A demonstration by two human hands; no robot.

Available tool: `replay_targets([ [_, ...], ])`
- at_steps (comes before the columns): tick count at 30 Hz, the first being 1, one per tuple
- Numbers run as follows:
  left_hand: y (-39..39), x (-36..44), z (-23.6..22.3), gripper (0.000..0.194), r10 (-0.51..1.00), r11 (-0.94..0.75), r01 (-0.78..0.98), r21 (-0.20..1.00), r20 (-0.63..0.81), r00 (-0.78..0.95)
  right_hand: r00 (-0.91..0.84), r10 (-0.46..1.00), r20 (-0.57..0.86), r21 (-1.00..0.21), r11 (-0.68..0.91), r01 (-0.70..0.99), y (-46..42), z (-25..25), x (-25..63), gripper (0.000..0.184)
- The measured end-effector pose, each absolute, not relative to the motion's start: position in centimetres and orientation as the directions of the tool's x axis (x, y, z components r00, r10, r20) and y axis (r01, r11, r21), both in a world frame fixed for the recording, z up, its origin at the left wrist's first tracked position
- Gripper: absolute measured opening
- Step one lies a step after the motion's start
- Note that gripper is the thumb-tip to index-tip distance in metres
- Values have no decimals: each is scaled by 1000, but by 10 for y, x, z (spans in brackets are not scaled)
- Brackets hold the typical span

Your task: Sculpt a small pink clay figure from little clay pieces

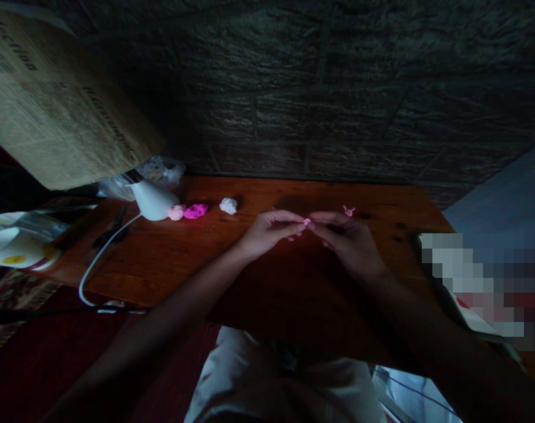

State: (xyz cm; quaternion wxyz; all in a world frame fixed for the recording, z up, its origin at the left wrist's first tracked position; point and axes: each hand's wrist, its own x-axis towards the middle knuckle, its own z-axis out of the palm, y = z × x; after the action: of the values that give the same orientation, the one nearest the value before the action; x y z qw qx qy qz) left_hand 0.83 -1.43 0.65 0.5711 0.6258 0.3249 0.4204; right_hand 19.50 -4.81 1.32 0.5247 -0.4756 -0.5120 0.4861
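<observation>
Over the middle of the wooden table, my left hand (271, 232) and my right hand (349, 238) meet fingertip to fingertip. Between them they pinch a small pink piece of modelling clay (307, 222). Just beyond my right hand lies a small pink clay shape (349, 210) with thin prongs. Left of my left hand sits a white clay lump (228, 205). Farther left, a bright magenta clay lump (195, 211) touches a pale pink clay lump (176, 212) beside the lamp base.
A lamp with a white base (155, 200) and newsprint-patterned shade (69, 111) stands at the left, its white cable (93, 267) trailing over the table (161, 264). Dark scissors (111, 232) and a white cup (20, 249) are at the left. A stone wall (293, 88) rises behind.
</observation>
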Motion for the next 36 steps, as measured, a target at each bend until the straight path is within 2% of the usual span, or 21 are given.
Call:
replay_targets([
  [6,-16,8,8,19,895,-146,-69,987,161,417,8,997,71,-997,71,-35,-49,15,195,26],
  [14,-15,7,9,19,896,-138,-85,987,160,413,-27,990,136,-990,135,-28,-48,14,196,25],
  [26,-21,11,10,15,879,-319,-9,948,299,370,-42,990,133,-991,133,-4,-47,11,195,23],
  [36,-20,12,12,20,906,-194,-68,979,205,369,-74,988,139,-990,139,-6,-48,13,194,22],
])
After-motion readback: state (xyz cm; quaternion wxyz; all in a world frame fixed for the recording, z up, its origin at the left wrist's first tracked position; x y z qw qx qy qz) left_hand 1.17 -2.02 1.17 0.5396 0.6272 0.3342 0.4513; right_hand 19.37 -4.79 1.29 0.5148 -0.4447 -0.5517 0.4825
